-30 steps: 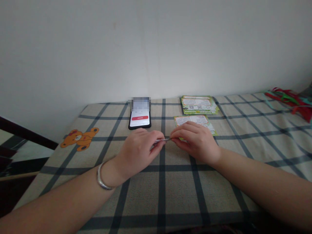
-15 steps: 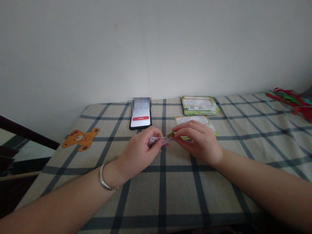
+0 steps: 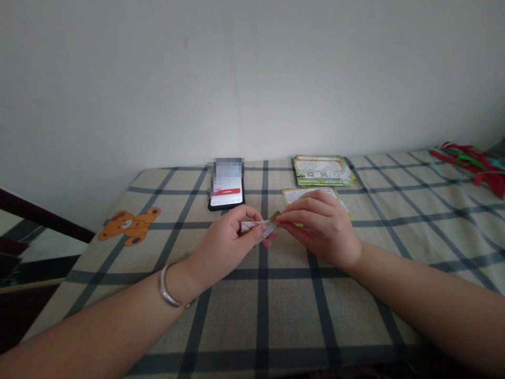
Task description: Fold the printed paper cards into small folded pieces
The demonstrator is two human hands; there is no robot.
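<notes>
My left hand [image 3: 229, 242] and my right hand [image 3: 321, 226] meet above the middle of a checked cloth [image 3: 276, 295]. Both pinch a small folded paper card [image 3: 265, 227] with red, white and green print, held just off the cloth. My left fingers curl round its left part and my right fingertips grip its right end. A silver bangle [image 3: 168, 287] sits on my left wrist. A single printed flyer [image 3: 305, 195] lies flat just behind my right hand.
A black phone [image 3: 226, 192] with a lit screen lies behind my left hand. A stack of green flyers [image 3: 321, 170] is at the back. Red and green ribbons [image 3: 471, 160] lie at the far right. A bear print [image 3: 130, 225] marks the cloth's left side. A wall stands close behind.
The card was held flat and edge-on between both hands; it is now tilted and more folded, showing its printed face. Both hands have lifted slightly.
</notes>
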